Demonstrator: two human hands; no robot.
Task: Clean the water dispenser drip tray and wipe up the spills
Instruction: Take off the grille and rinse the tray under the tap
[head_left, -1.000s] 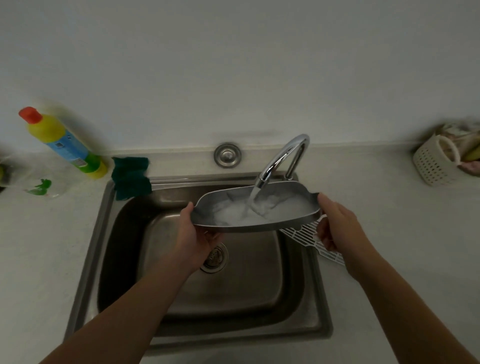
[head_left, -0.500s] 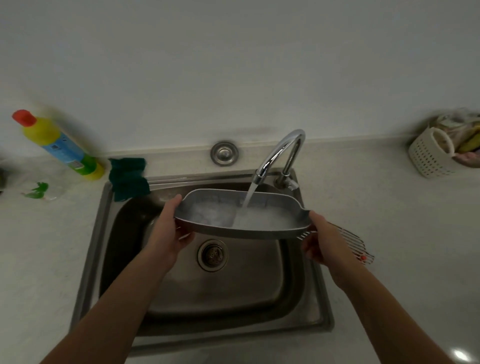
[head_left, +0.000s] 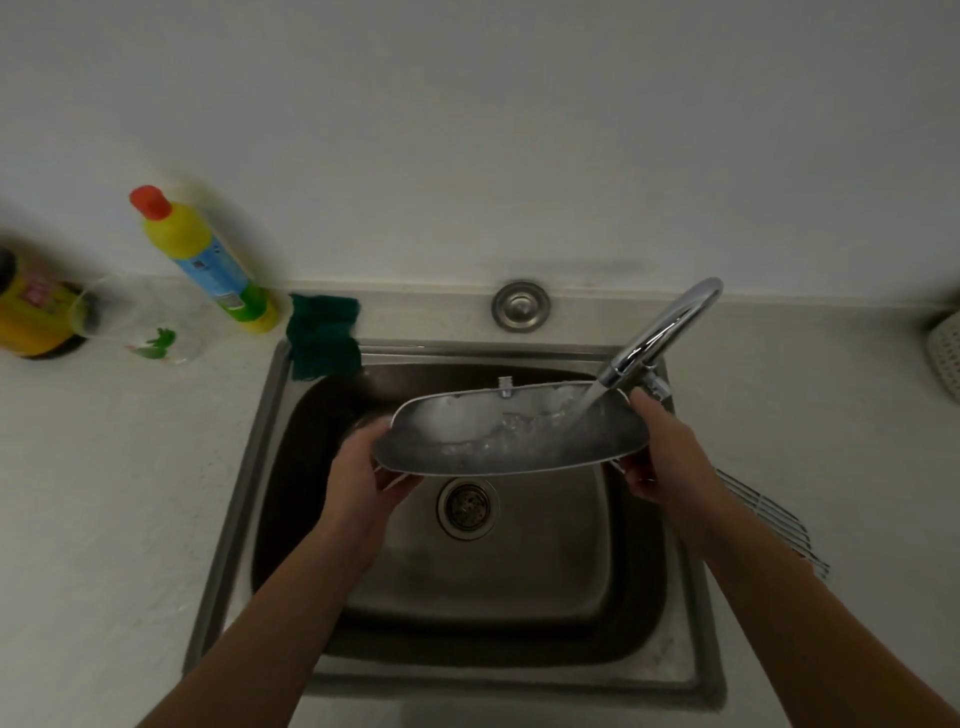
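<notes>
Both hands, left hand (head_left: 363, 475) and right hand (head_left: 662, 457), gripped the drip tray (head_left: 511, 434) at centre frame; fingers curled beneath, mostly hidden; a basket (head_left: 946, 358) was cut off at right.

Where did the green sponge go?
In the head view, the green sponge sits on the sink's back left corner, draped over the rim, just right of the yellow bottle and left of the drip tray.

Both hands grip the grey curved plastic drip tray (head_left: 511, 434) over the steel sink (head_left: 644, 613): left hand (head_left: 366, 480), right hand (head_left: 662, 452), chrome tap (head_left: 660, 332) water splashing inside.
</notes>
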